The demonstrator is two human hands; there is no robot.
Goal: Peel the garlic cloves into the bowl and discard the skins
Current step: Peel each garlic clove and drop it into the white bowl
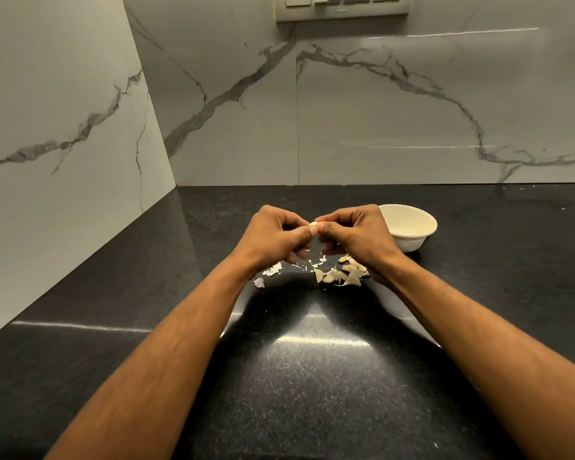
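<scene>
Above the dark counter (312,376), left hand (273,237) and right hand (356,234) both pinch one garlic clove (313,224), raised so skins (273,269) drop clear; unpeeled cloves (342,275) wait below; bowl (409,227) sits just right, likely for quick drops.

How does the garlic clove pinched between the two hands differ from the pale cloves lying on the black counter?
The small whitish garlic clove is held up off the black speckled stone counter, pinched between the left hand and the right hand; the pale loose garlic cloves lie heaped on the counter, untouched. The held clove is mostly hidden by fingertips; the heaped ones show plainly among papery skin scraps. None is in the cream round bowl.
</scene>
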